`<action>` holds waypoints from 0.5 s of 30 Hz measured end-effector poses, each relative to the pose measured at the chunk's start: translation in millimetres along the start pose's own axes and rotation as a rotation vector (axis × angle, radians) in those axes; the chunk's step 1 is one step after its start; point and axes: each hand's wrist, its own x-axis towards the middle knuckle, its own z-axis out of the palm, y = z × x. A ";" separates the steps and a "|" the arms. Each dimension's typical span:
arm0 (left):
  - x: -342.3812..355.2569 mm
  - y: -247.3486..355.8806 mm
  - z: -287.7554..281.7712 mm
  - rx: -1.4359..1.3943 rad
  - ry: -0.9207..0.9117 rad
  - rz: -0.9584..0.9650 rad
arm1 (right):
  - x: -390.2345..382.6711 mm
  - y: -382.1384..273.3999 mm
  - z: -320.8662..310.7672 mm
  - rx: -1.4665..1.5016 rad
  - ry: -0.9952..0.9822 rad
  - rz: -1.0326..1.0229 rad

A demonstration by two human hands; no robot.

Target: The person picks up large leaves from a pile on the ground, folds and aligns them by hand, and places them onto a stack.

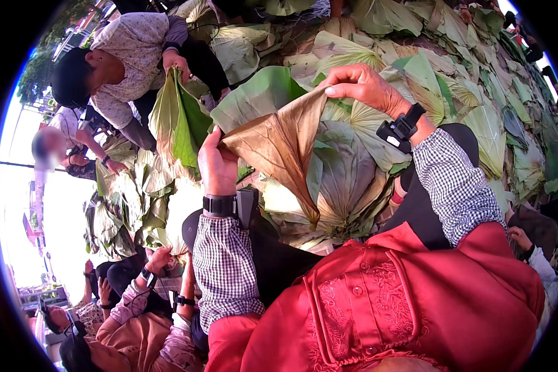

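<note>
While heaped green leaves point(353, 180) lie beneath, left hand point(216, 166) and right hand point(363, 84) each pinch the brown leaf point(285, 146).

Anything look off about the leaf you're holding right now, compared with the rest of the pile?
Yes. The folded leaf, pinched between the left hand and right hand, is brown and dry, while the spread leaves beneath are mostly green or pale.
</note>
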 end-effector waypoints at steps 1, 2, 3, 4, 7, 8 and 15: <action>-3.0 0.9 6.8 0.037 0.039 0.038 | -2.4 -2.3 -0.6 -0.002 0.000 0.001; -8.7 0.5 12.3 0.399 0.120 0.199 | -4.3 -3.8 -0.4 -0.038 -0.004 0.023; -14.6 0.2 17.7 0.762 0.201 0.360 | -5.7 -5.2 0.0 -0.074 -0.008 0.044; -16.7 2.3 23.5 0.739 0.201 0.345 | -7.1 -7.3 -0.8 -0.066 -0.008 0.044; -30.9 -3.5 59.1 1.263 0.096 1.395 | -12.9 -8.3 -2.5 -0.226 -0.021 0.020; -48.0 3.4 80.5 1.238 -0.248 1.223 | -10.9 -7.3 -0.1 -0.250 -0.031 -0.040; -76.3 -9.3 93.3 0.823 -0.833 -0.104 | -32.9 -67.6 -25.6 0.131 -0.064 0.034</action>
